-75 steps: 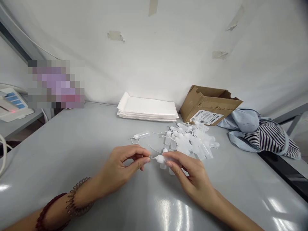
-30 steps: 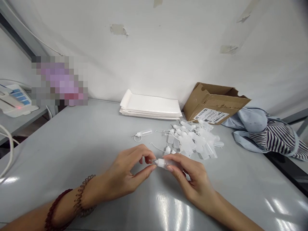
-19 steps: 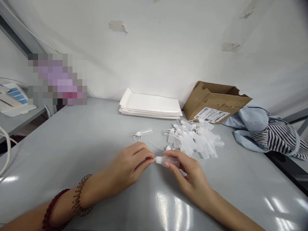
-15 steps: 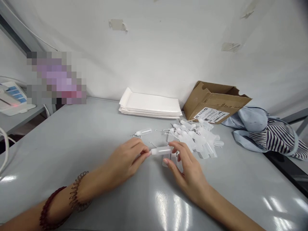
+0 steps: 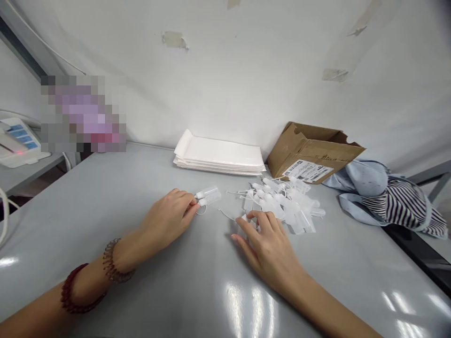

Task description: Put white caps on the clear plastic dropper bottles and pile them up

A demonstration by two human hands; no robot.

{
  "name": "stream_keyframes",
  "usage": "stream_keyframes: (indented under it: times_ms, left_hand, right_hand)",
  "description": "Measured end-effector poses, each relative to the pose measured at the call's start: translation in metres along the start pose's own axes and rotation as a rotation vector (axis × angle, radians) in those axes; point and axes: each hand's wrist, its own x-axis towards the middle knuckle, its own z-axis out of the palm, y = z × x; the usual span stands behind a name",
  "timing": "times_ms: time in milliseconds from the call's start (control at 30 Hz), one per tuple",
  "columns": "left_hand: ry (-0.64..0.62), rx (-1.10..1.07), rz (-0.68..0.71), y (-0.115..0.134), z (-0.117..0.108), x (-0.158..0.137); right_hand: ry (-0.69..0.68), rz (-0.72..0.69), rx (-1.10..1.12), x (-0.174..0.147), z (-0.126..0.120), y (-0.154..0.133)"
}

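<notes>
Small clear plastic dropper bottles with white caps and thin looped ties lie on the grey table. My left hand [image 5: 171, 213] is closed, thumb and fingertips pinching the capped end of one bottle [image 5: 212, 198]. That bottle lies on the table beside a second small bottle [image 5: 204, 192], their bodies pointing right. My right hand [image 5: 269, 237] is lowered with fingers curved and apart over translucent bottles at the near left of the pile [image 5: 294, 206]. Its thumb and index finger are on either side of one, partly hidden; no firm grip shows.
White padded envelopes [image 5: 220, 152] are stacked against the wall. An open cardboard box [image 5: 282, 150] with a label stands behind the pile. A light blue and striped cloth bag [image 5: 398, 197] lies at the right. A white device [image 5: 21, 145] sits at far left.
My left hand has moved left, laying its bottle beside the one lying there. My right hand has come off that bottle and lowered to the near edge of the pile.
</notes>
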Motion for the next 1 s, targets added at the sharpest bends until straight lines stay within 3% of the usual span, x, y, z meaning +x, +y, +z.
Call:
stream_keyframes:
  times_ms: [167,233,300,400,467,533,767,1000]
  left_hand:
    - [-0.054,0.101,-0.099,0.0,-0.002,-0.001]
    - [0.017,0.168,-0.101,0.001,-0.002,-0.003]
    - [0.185,0.214,-0.024,0.003,0.0,-0.006]
    - [0.359,0.146,0.251,0.009,0.004,-0.012]
    - [0.308,0.023,0.393,0.013,0.008,-0.015]
    - [0.222,-0.086,0.418,0.016,0.013,-0.017]
    - [0.005,-0.327,0.278,0.017,0.02,-0.019]
    - [-0.303,-0.582,0.021,0.03,0.001,-0.02]
  right_hand:
    - [0.009,-0.013,-0.037,-0.003,0.001,0.001]
    - [0.005,-0.028,-0.021,-0.003,0.002,0.001]
    - [0.017,-0.046,-0.005,-0.004,0.004,0.001]
    - [0.054,-0.048,0.0,-0.004,0.006,0.002]
    - [0.069,-0.025,0.024,-0.004,0.007,0.002]
    - [0.081,0.01,0.081,-0.004,0.006,0.002]
    - [0.165,0.167,0.415,-0.003,-0.001,0.003]
    - [0.235,0.263,0.474,0.0,-0.01,0.0]
